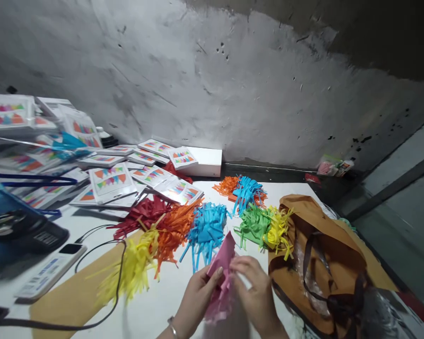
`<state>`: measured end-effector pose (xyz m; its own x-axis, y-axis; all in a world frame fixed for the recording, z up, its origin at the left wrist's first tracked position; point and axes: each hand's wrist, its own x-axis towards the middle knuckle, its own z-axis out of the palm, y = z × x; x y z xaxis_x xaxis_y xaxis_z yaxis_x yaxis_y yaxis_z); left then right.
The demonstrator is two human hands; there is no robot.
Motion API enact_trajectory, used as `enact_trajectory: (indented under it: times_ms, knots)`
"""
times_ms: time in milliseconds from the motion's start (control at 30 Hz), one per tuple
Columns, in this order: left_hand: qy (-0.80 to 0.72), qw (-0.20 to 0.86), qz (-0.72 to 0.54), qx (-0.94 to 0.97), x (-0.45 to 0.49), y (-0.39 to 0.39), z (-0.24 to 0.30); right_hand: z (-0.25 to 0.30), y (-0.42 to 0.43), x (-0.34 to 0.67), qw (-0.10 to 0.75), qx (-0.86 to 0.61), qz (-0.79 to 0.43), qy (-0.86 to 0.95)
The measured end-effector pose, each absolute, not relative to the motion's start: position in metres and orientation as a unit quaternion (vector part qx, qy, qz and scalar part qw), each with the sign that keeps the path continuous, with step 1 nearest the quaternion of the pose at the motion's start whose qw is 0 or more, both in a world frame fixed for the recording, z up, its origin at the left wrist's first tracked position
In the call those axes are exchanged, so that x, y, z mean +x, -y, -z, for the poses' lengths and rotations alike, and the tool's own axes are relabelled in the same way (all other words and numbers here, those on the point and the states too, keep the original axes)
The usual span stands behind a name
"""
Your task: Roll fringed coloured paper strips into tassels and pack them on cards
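Note:
Pink tissue paper, folded to a pointed top with a ruffled lower part, is held upright above the white table. My left hand grips its left side, thumb pressed across the front. At the paper's right edge, my right hand has bent fingers pinched against it; the fingertips are partly hidden. Just beyond lie fringed paper bundles: blue, orange, yellow and dark red to the left, green and another yellow bundle to the right.
A brown bag with dark straps fills the right side. Flat packages with printed bunting are piled at the left. A white power bank with black cables lies front left, near a blue bag. A concrete wall stands behind.

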<state>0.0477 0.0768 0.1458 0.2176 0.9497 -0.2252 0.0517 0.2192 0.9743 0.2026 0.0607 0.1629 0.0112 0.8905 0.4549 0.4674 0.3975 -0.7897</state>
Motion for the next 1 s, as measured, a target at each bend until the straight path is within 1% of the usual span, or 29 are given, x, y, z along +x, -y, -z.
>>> enact_trajectory:
  times_ms: [33, 100, 167, 200, 300, 433, 533, 600, 700, 800, 867, 933, 967, 1000]
  knots:
    - [-0.494, 0.603, -0.382, 0.496, 0.045, -0.07, -0.149, -0.16, -0.05, 0.194, 0.469, -0.493, -0.166, 0.714]
    - [-0.481, 0.602, -0.396, 0.5, 0.04, -0.054, -0.152, -0.153, -0.032, 0.178, 0.437, -0.478, -0.08, 0.758]
    - [-0.474, 0.616, -0.391, 0.493, 0.033, -0.038, -0.154, -0.146, -0.018, 0.167, 0.433, -0.478, -0.026, 0.764]
    - [-0.47, 0.63, -0.384, 0.485, 0.03, -0.031, -0.154, -0.143, -0.012, 0.163, 0.436, -0.482, -0.021, 0.759]
    - [-0.461, 0.652, -0.364, 0.48, 0.019, -0.013, -0.152, -0.14, 0.003, 0.156, 0.454, -0.51, -0.087, 0.726]
    - [-0.472, 0.635, -0.356, 0.498, 0.008, 0.003, -0.147, -0.144, 0.018, 0.149, 0.476, -0.55, -0.231, 0.647]
    - [-0.468, 0.628, -0.356, 0.51, 0.003, 0.01, -0.142, -0.147, 0.025, 0.145, 0.476, -0.583, -0.3, 0.586]
    - [-0.462, 0.628, -0.352, 0.518, 0.001, 0.013, -0.138, -0.148, 0.028, 0.141, 0.472, -0.604, -0.326, 0.552]
    - [-0.457, 0.624, -0.351, 0.527, -0.002, 0.017, -0.131, -0.149, 0.034, 0.133, 0.466, -0.618, -0.332, 0.539]
    - [-0.47, 0.607, -0.346, 0.539, -0.003, 0.021, -0.121, -0.142, 0.041, 0.128, 0.459, -0.604, -0.35, 0.549]
    - [-0.496, 0.596, -0.336, 0.535, -0.004, 0.023, -0.115, -0.128, 0.045, 0.137, 0.45, -0.586, -0.372, 0.562]
    - [-0.524, 0.587, -0.33, 0.521, -0.005, 0.024, -0.109, -0.105, 0.051, 0.165, 0.426, -0.629, -0.328, 0.562]
    - [-0.535, 0.587, -0.328, 0.511, -0.006, 0.025, -0.107, -0.091, 0.055, 0.185, 0.407, -0.679, -0.269, 0.549]
    - [-0.543, 0.589, -0.327, 0.501, -0.007, 0.026, -0.105, -0.077, 0.06, 0.21, 0.373, -0.751, -0.179, 0.516]
